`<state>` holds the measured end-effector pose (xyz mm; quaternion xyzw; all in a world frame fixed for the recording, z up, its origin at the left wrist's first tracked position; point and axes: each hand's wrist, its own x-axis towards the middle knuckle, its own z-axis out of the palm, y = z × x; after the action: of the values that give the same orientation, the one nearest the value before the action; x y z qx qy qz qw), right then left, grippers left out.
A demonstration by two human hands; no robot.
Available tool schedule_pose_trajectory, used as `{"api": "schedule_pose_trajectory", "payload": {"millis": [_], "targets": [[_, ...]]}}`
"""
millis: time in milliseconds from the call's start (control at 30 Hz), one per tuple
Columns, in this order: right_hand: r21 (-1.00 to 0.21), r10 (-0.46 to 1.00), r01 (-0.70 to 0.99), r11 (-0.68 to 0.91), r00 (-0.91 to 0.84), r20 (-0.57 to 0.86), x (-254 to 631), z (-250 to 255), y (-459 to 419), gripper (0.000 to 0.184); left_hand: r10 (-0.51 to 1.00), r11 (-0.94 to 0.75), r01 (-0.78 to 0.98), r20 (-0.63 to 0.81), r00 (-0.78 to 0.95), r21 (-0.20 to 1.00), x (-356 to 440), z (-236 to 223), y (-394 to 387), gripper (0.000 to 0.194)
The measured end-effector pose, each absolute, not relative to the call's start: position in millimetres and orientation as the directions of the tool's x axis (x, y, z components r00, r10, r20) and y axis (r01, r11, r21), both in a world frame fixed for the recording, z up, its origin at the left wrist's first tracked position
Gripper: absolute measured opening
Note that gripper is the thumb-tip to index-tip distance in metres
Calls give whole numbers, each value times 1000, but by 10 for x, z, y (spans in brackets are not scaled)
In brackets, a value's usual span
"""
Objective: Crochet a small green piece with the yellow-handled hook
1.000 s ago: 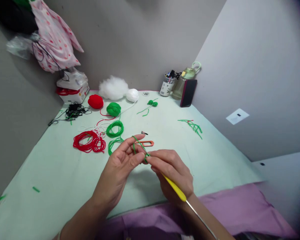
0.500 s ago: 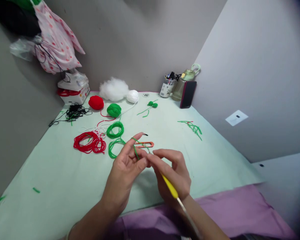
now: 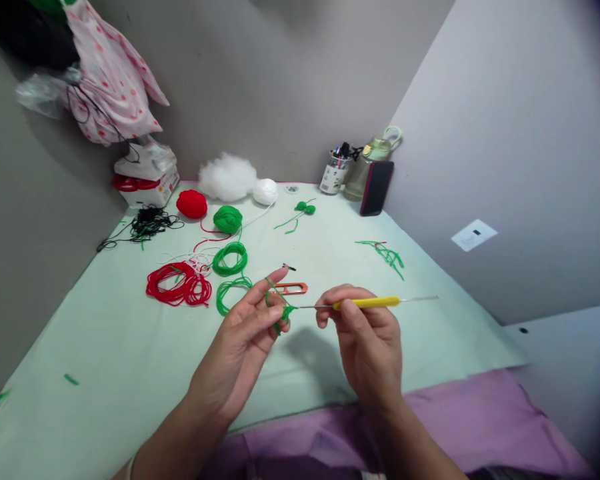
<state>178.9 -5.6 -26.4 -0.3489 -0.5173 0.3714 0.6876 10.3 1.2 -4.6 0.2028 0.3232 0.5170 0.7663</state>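
Note:
My left hand (image 3: 247, 330) pinches a small piece of green crochet work (image 3: 286, 313) between thumb and fingers, with green yarn looped over the raised index finger. In my right hand (image 3: 367, 337) is a crochet hook (image 3: 375, 303) with a yellow handle, lying nearly level. Its thin metal tip reaches left to the green stitches; whether it passes through a loop is too small to tell. Just behind my left fingers lies an orange-framed tool (image 3: 295, 289). A coil of green yarn (image 3: 230, 297) rests to the left, partly hidden by that hand.
Red yarn (image 3: 177, 283), a green ball (image 3: 228, 219), a red ball (image 3: 192, 204), a white ball (image 3: 265, 192) and white stuffing (image 3: 227, 177) lie at the back left. A phone (image 3: 377, 189) leans by a bottle (image 3: 357, 179). Green scraps (image 3: 387, 255) lie right.
My right hand has moved right, away from my left, and the hook has swung from steeply slanted to nearly level. The green crochet work now shows at my left fingertips.

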Motion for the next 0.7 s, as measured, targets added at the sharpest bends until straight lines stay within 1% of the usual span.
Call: {"api": "schedule_pose_trajectory", "payload": {"millis": [67, 167, 233, 333, 400, 433, 467, 500, 533, 567, 633, 667, 700], "targets": [[-862, 882, -194, 468, 152, 445, 1770, -267, -42, 17, 943, 331, -623, -242, 226, 708, 131, -63, -15, 49], [-843, 849, -104, 528, 98, 519, 1720, -262, -42, 14, 968, 246, -553, -174, 180, 796, 181, -86, -51, 49], [-837, 838, -72, 543, 108, 534, 1708, -259, -41, 14, 971, 232, -529, -165, 172, 816, 191, -83, -54, 48], [-865, 886, -192, 463, 79, 457, 1744, -250, -29, 14, 965, 256, -518, -185, 185, 817, 159, -55, -33, 45], [-878, 907, -238, 415, 26, 421, 1785, -241, -32, 19, 960, 273, -513, -196, 199, 814, 128, -44, -19, 42], [-884, 906, -211, 416, 13, 423, 1802, -237, -42, 20, 960, 272, -510, -196, 200, 816, 118, -45, -17, 41], [-883, 894, -145, 445, 11, 449, 1816, -236, -58, 20, 963, 264, -506, -190, 194, 821, 112, -51, -19, 41], [-865, 866, -41, 500, 8, 501, 1824, -238, -79, 20, 966, 250, -499, -182, 182, 829, 113, -61, -23, 43], [-813, 817, 95, 574, -12, 576, 1828, -246, -105, 20, 971, 232, -497, -171, 166, 836, 119, -73, -30, 46], [-719, 750, 244, 651, -57, 660, 1827, -258, -131, 22, 975, 217, -499, -162, 151, 839, 130, -85, -38, 49], [-467, 610, 484, 740, -192, 769, 1819, -290, -179, 27, 974, 226, -532, -176, 143, 816, 155, -103, -50, 55], [-371, 565, 548, 750, -238, 790, 1815, -305, -195, 29, 966, 259, -557, -200, 167, 789, 166, -108, -50, 55], [-340, 554, 577, 743, -245, 796, 1812, -317, -204, 31, 951, 309, -581, -229, 210, 753, 173, -111, -46, 53]]}}
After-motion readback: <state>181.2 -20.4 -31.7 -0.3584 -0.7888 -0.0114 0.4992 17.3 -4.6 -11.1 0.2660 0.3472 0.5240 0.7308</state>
